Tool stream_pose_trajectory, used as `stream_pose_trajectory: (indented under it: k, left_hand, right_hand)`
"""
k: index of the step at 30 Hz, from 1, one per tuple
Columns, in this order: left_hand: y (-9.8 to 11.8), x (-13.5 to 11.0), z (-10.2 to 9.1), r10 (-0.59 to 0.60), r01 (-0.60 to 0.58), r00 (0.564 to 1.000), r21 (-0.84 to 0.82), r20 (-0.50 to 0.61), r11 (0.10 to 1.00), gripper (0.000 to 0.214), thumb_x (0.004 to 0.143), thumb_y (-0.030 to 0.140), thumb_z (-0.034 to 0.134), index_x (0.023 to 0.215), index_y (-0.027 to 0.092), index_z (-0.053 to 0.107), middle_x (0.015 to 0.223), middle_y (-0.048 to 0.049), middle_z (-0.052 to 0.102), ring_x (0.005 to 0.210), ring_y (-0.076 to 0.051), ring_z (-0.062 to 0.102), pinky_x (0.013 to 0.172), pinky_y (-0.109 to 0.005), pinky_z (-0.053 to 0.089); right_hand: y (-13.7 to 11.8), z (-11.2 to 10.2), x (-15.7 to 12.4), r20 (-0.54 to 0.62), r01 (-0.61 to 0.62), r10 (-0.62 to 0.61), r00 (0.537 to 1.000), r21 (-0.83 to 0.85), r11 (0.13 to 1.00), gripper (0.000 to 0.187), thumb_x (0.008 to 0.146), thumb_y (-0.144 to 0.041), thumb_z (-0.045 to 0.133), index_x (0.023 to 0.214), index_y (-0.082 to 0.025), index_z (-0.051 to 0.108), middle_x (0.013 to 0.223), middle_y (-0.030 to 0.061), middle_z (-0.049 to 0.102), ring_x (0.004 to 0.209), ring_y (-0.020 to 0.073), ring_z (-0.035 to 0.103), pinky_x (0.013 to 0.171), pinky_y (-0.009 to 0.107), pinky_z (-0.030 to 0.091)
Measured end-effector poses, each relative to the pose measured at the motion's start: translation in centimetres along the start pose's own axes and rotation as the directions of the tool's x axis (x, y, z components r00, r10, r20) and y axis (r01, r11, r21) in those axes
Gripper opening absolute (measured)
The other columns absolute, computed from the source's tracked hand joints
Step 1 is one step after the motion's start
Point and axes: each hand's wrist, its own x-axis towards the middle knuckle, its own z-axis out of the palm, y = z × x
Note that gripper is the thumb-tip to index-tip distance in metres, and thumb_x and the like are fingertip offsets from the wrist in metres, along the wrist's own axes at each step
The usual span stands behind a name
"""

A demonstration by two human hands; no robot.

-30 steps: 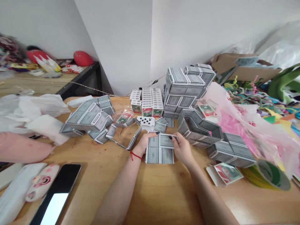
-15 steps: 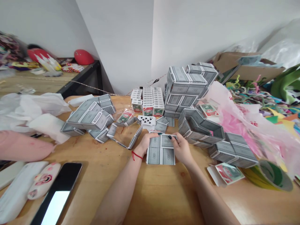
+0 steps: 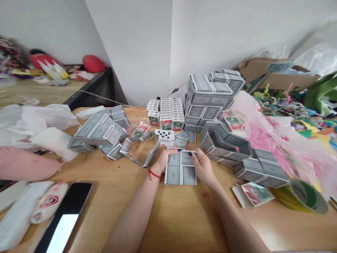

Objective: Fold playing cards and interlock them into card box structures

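Between my hands is a square piece made of playing cards (image 3: 181,171), grey patterned backs facing up. My left hand (image 3: 165,160) grips its upper left edge, thumb along the top. My right hand (image 3: 202,164) is closed on the upper right edge, thumb on the card face. The other fingers are partly hidden. Just beyond lie loose playing cards (image 3: 180,141) and a face-up card (image 3: 165,135). An open ring of folded cards (image 3: 151,153) lies left of my left hand. Right of my right hand stands an open-topped card structure (image 3: 223,142).
Card boxes (image 3: 165,112) stand in rows at the back, beside tall card blocks (image 3: 207,98). More card blocks (image 3: 98,130) are piled left. A phone (image 3: 65,214) lies front left; an opened card box (image 3: 255,195) and a tape roll (image 3: 302,196) lie right, near a pink plastic bag (image 3: 252,109).
Almost nothing differs. Both hands keep the same hold on the card piece, and the view has shifted only very slightly.
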Motion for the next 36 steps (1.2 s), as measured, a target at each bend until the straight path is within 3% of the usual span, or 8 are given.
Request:
stream_pose_trajectory:
  k: [4, 13, 21, 27, 31, 36]
  left_hand:
    - [0.2, 0.0, -0.1, -0.028, 0.028, 1.0, -0.025, 0.009, 0.999, 0.026, 0.062, 0.026, 0.064, 0.083, 0.011, 0.065, 0.065, -0.0043, 0.066, 0.062, -0.018, 0.063, 0.053, -0.025, 0.044]
    - [1.0, -0.2, -0.3, -0.045, 0.043, 0.998, -0.068, -0.038, 0.997, 0.028, 0.068, 0.028, 0.061, 0.087, 0.009, 0.065, 0.072, -0.0097, 0.068, 0.073, -0.024, 0.065, 0.068, -0.034, 0.05]
    - [0.9, -0.6, 0.3, 0.004, -0.007, 0.998, -0.037, -0.068, 0.999, 0.028, 0.065, 0.029, 0.063, 0.085, 0.009, 0.066, 0.07, -0.0077, 0.068, 0.07, -0.023, 0.064, 0.063, -0.032, 0.049]
    - [1.0, -0.6, 0.4, 0.216, -0.2, 0.972, 0.149, -0.096, 0.968, 0.032, 0.061, 0.032, 0.068, 0.087, 0.012, 0.065, 0.068, -0.0028, 0.066, 0.063, -0.017, 0.061, 0.059, -0.026, 0.044]
    - [0.8, -0.5, 0.5, 0.303, -0.243, 0.943, 0.342, -0.135, 0.908, 0.029, 0.064, 0.029, 0.067, 0.087, 0.013, 0.064, 0.075, -0.0024, 0.065, 0.065, -0.014, 0.057, 0.061, -0.024, 0.042]
    - [0.6, 0.1, 0.0, 0.549, -0.383, 0.821, 0.565, -0.154, 0.731, 0.034, 0.069, 0.022, 0.063, 0.103, 0.019, 0.062, 0.107, -0.0045, 0.062, 0.097, -0.019, 0.055, 0.084, -0.027, 0.04]
  right_hand:
    - [0.3, -0.4, 0.3, 0.045, -0.048, 0.043, 0.998, 0.111, 0.993, 0.028, 0.082, -0.045, 0.045, 0.073, -0.019, 0.047, 0.06, -0.0034, 0.042, 0.057, 0.0113, 0.039, 0.053, 0.022, 0.034]
    - [0.3, -2.2, 0.7, 0.331, -0.207, 0.115, 0.937, 0.256, 0.944, 0.037, 0.074, -0.05, 0.057, 0.085, -0.015, 0.062, 0.068, 0.0004, 0.057, 0.059, 0.0112, 0.045, 0.056, 0.023, 0.037]
    - [1.6, -0.9, 0.8, 0.3, -0.256, 0.142, 0.943, 0.385, 0.887, 0.039, 0.069, -0.05, 0.063, 0.087, -0.016, 0.065, 0.079, 0.0042, 0.066, 0.073, 0.0182, 0.058, 0.073, 0.033, 0.045]
    - [1.8, -0.8, 0.8, 0.222, -0.209, 0.135, 0.966, 0.354, 0.912, 0.038, 0.069, -0.05, 0.063, 0.084, -0.016, 0.066, 0.077, 0.0049, 0.067, 0.073, 0.0197, 0.059, 0.073, 0.033, 0.045]
    - [2.1, -1.2, 1.1, 0.146, -0.215, 0.174, 0.974, 0.343, 0.914, 0.037, 0.068, -0.049, 0.063, 0.083, -0.016, 0.066, 0.074, 0.004, 0.066, 0.07, 0.0188, 0.057, 0.069, 0.031, 0.044]
    - [2.1, -1.2, 1.3, 0.122, -0.259, 0.23, 0.965, 0.368, 0.893, 0.038, 0.067, -0.051, 0.062, 0.082, -0.016, 0.064, 0.074, 0.004, 0.064, 0.066, 0.0178, 0.055, 0.061, 0.029, 0.044]
